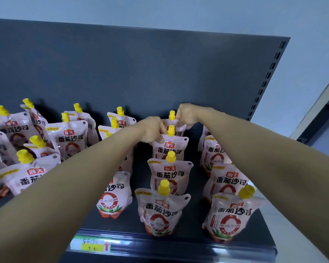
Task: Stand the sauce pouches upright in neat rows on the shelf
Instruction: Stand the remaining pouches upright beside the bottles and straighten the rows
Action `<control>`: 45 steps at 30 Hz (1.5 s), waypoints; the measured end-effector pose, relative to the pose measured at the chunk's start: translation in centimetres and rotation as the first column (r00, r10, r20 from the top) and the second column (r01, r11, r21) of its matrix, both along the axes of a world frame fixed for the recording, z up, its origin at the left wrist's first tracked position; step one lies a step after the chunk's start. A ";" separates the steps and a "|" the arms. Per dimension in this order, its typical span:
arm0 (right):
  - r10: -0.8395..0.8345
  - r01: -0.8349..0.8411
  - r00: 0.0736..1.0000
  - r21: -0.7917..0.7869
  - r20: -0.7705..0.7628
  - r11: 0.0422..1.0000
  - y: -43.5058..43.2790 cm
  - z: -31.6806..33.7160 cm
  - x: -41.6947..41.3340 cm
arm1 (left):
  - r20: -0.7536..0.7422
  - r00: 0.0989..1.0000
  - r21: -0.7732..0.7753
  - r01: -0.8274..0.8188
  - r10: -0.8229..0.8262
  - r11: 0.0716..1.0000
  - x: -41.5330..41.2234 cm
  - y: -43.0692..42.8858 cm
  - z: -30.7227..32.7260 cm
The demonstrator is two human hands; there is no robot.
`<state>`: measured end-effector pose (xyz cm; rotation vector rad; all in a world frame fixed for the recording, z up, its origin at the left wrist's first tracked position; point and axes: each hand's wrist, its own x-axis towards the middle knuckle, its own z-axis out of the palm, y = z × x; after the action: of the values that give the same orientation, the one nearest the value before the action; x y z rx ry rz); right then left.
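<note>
Backdrop: pale blue wall behind a dark grey back panel with slotted holes down its right edge.
Shelf: dark grey shelf; its front rail carries a green and yellow price tag with a red arrow, and the handwriting on it is too blurred to read.
Printing: each pinkish-white pouch has a yellow cap, a red 海天 logo, large black 番茄沙司 and a red ring around small grey characters, too small to read.
Middle row: four pouches upright, one behind another, with the front pouch near the rail.
Right row: upright pouches in a line, partly hidden by the right forearm.
Left group: leaning pouches tilted at mixed angles, some overlapping.
Left hand: fingers curled, pinching the top left corner of the second pouch from the back.
Right hand: fingers curled, pinching the top edge of the rear pouch, just beside its cap.
</note>
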<state>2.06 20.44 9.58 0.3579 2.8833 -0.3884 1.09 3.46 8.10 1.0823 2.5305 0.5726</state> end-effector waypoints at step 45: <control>-0.168 0.152 0.985 -0.272 -0.036 0.950 1.7 4.6 4.4 | 0.017 1.000 -0.045 -0.026 0.026 0.999 0.2 -0.4 1.4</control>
<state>6.43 22.15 14.19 0.5415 2.8135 -0.8210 1.29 3.04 9.47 1.0258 2.5332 0.5278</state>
